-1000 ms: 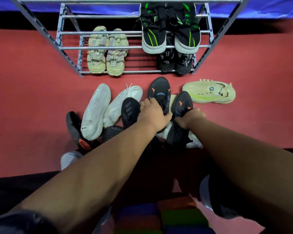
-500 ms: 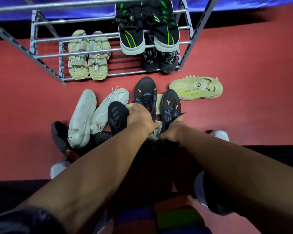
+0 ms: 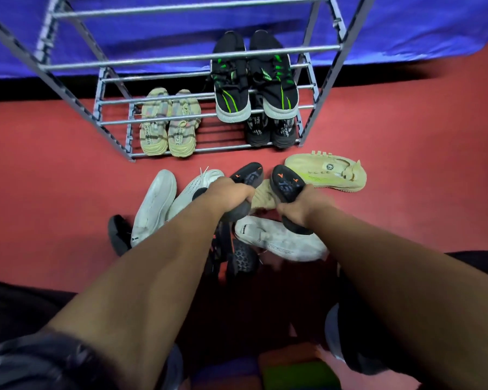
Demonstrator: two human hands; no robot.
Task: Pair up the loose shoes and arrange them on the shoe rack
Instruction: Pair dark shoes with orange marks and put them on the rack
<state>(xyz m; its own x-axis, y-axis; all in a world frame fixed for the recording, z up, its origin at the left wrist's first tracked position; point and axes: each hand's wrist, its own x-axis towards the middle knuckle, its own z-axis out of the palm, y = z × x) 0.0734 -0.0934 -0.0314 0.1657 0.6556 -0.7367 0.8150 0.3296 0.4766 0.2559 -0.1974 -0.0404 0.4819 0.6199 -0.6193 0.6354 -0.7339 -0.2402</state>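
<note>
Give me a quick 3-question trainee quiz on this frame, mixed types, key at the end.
1. True or false: each hand, the left hand and the right hand, grips one black shoe with orange marks.
2. Multiple choice: where do the black shoes with green stripes sit? A) on the red floor B) on a rack shelf above the bottom one C) in the left hand
3. Fill in: the pale yellow-green pair stands on the rack's ______ shelf.

Key: 1 true; 2 B; 3 bottom
</note>
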